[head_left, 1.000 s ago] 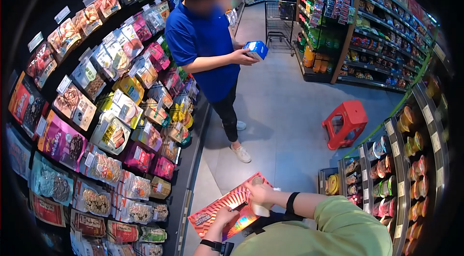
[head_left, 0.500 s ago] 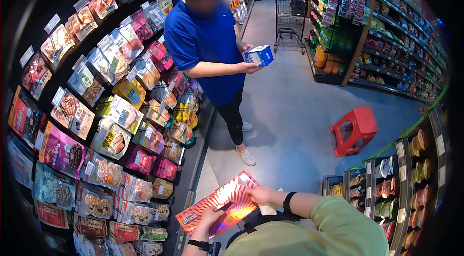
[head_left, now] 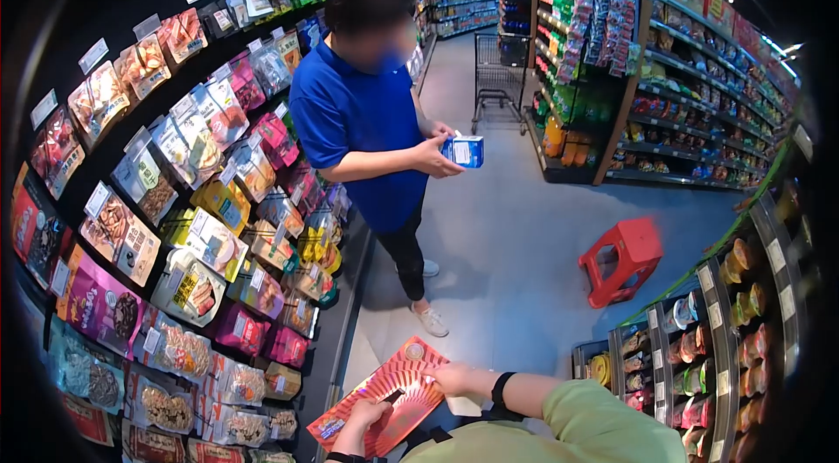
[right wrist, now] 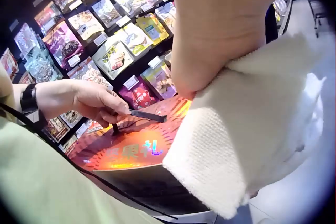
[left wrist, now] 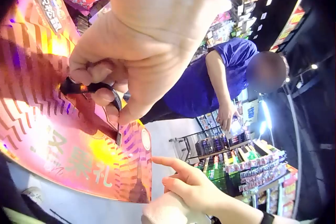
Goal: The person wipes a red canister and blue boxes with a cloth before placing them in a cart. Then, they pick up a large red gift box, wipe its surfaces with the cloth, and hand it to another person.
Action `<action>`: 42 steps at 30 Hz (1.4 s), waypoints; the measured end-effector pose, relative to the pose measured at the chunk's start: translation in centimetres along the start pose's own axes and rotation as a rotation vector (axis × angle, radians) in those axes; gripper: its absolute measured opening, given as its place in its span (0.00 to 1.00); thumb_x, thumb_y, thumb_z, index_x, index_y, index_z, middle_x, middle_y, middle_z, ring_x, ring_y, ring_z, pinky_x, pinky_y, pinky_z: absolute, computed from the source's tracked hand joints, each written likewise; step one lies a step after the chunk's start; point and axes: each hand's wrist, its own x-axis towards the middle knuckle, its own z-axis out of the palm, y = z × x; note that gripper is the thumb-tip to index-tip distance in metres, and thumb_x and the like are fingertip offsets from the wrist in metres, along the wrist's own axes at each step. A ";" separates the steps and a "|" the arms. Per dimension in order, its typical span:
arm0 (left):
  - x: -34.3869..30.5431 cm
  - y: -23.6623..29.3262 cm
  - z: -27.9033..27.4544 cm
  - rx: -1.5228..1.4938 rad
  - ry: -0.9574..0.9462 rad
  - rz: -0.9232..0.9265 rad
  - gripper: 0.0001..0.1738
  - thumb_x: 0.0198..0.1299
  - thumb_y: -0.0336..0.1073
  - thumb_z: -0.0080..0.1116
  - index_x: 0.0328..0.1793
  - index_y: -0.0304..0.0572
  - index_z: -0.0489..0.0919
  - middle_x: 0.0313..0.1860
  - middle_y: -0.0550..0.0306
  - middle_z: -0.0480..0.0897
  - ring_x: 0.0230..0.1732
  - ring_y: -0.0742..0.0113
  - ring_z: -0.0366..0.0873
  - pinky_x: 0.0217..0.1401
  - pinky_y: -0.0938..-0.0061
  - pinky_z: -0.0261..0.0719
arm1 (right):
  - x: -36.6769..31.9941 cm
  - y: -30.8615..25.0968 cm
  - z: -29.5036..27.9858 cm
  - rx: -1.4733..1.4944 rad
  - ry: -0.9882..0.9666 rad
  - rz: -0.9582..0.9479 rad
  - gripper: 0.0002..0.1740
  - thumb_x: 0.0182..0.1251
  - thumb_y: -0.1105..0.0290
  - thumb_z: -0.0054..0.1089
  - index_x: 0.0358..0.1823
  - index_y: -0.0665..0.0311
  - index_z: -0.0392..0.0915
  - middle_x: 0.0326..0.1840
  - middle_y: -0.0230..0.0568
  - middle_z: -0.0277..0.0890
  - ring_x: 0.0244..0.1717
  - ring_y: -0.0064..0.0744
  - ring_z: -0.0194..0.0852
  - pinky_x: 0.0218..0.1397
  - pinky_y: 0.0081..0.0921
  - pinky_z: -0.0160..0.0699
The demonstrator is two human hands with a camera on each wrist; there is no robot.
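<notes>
My left hand (head_left: 371, 413) grips the black handle (left wrist: 100, 87) on top of a red and orange patterned box (head_left: 384, 393), its fingers curled round it in the left wrist view. The right hand (head_left: 450, 377) is at the box's right edge, fingertips over the top near a round mark (head_left: 415, 349). A white cloth (right wrist: 220, 140) is held in that hand and hangs beside the box, hiding most of its fingers in the right wrist view. In the left wrist view the index finger (left wrist: 170, 162) of the right hand points towards the box edge.
A person in a blue shirt (head_left: 363, 122) stands ahead, holding a blue box (head_left: 466, 151). Packaged snacks (head_left: 197, 288) line the left wall. A red stool (head_left: 620, 262) stands on the floor at right, shelves (head_left: 712, 323) beyond it, and a shopping cart (head_left: 500, 83) farther back.
The patterned box has shifted left and lower in the head view, with both hands still at it. The person in blue has turned the blue box in their hands.
</notes>
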 end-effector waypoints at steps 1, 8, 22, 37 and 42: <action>0.7 -0.1 0.2 0.056 0.008 0.022 0.16 0.47 0.44 0.67 0.25 0.37 0.84 0.20 0.57 0.81 0.21 0.71 0.76 0.25 0.72 0.73 | -0.1 -0.1 -0.2 0.012 0.005 0.014 0.29 0.59 0.63 0.48 0.66 0.52 0.64 0.47 0.50 0.79 0.47 0.50 0.78 0.48 0.45 0.77; 3.0 -1.8 0.2 0.065 -0.021 0.059 0.14 0.54 0.41 0.62 0.24 0.38 0.81 0.18 0.64 0.76 0.18 0.74 0.70 0.20 0.77 0.63 | -0.1 -0.9 0.1 0.009 -0.061 0.015 0.29 0.58 0.65 0.50 0.65 0.53 0.66 0.46 0.49 0.79 0.48 0.49 0.78 0.49 0.43 0.76; 5.0 -1.3 -0.5 0.067 0.004 0.111 0.11 0.51 0.38 0.63 0.29 0.36 0.85 0.23 0.61 0.81 0.23 0.74 0.75 0.26 0.77 0.70 | 1.7 -0.2 1.0 -0.041 -0.033 0.025 0.28 0.57 0.63 0.52 0.63 0.50 0.68 0.45 0.47 0.80 0.47 0.46 0.79 0.47 0.41 0.77; 2.1 -1.2 0.7 0.079 -0.022 0.084 0.19 0.48 0.49 0.62 0.30 0.37 0.85 0.26 0.52 0.84 0.29 0.64 0.82 0.34 0.69 0.77 | 0.5 -0.9 0.1 -0.066 -0.076 -0.017 0.25 0.59 0.63 0.50 0.60 0.53 0.71 0.41 0.49 0.80 0.44 0.48 0.79 0.46 0.43 0.77; 3.4 -3.4 2.0 0.089 0.005 0.094 0.21 0.48 0.51 0.62 0.32 0.39 0.85 0.28 0.49 0.85 0.33 0.60 0.83 0.38 0.68 0.77 | 0.5 -1.1 0.1 -0.045 -0.096 -0.026 0.19 0.58 0.64 0.49 0.51 0.57 0.75 0.43 0.50 0.80 0.46 0.48 0.79 0.48 0.43 0.76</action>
